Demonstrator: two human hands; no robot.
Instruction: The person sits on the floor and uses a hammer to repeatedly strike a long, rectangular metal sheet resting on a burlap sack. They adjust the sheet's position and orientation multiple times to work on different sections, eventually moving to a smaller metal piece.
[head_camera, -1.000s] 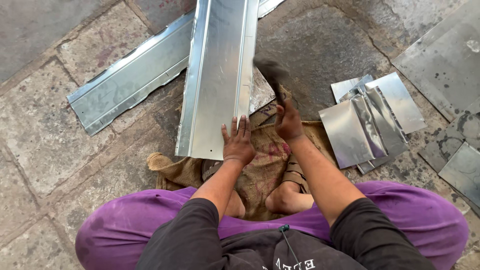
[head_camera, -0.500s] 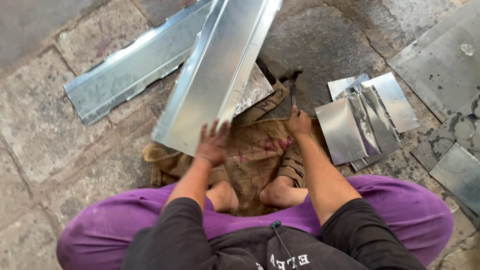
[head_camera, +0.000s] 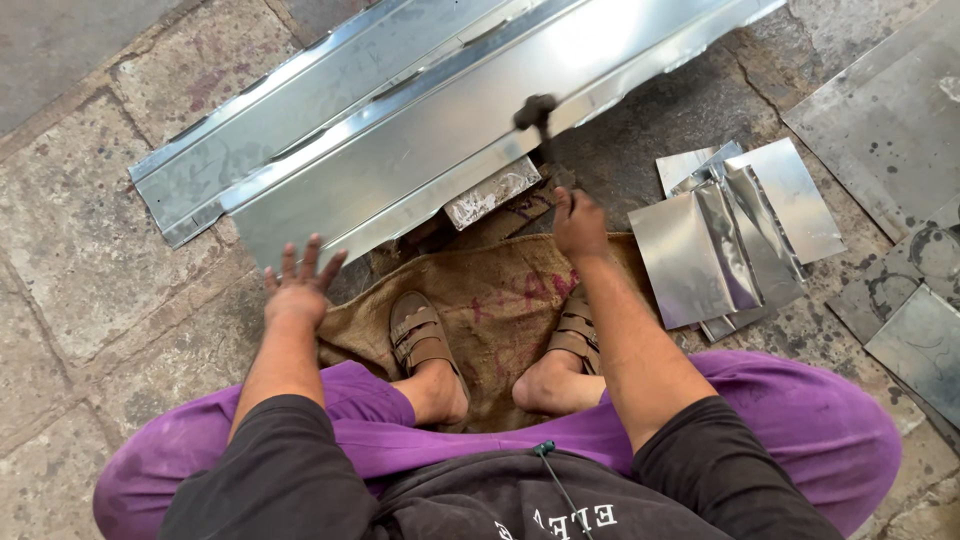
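A long folded sheet-metal channel (head_camera: 480, 130) lies slanted across the stone floor, beside a second, similar channel (head_camera: 300, 110) behind it. My left hand (head_camera: 297, 290) is open with fingers spread, just at the near left end of the front channel. My right hand (head_camera: 578, 225) grips the handle of a hammer, whose dark head (head_camera: 535, 108) is over the channel's near edge. A small metal block (head_camera: 492, 192) shows under that edge. I squat with sandalled feet on a burlap sack (head_camera: 500, 300).
A stack of small bent metal sheets (head_camera: 730, 230) lies right of my right hand. Larger flat sheets (head_camera: 880, 110) lie at the far right. The floor is rough stone slabs (head_camera: 90, 250).
The front channel has swung from pointing away from me to lying slanted beside the other one. My left hand moved left with its end. The hammer has come up over the channel.
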